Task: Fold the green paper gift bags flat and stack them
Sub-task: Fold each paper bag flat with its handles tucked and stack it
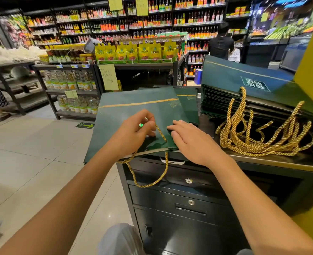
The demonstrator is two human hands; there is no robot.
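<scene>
Many folded bags (216, 103) are already sitting in a tall stack at the far right of the desk (262, 161), with their rope handles (262, 144) spilling toward its near edge. I judge the job to be well along, though I cannot tell how many bags are still waiting. One green bag (133, 111) is lying flat at the desk's left end, overhanging the left and near edges and partly covering another flattened bag (188, 105). It is looking dark, matte and smooth, with a gold stripe crossing it. Its gold cord (153, 183) is dangling over the near edge. The left hand (133, 134) is pinching that cord with curled fingers. The right hand (192, 140) is pressing the bag down, its fingers straight and grasping nothing. Moving this bag onto the stack is seemingly still to do.
</scene>
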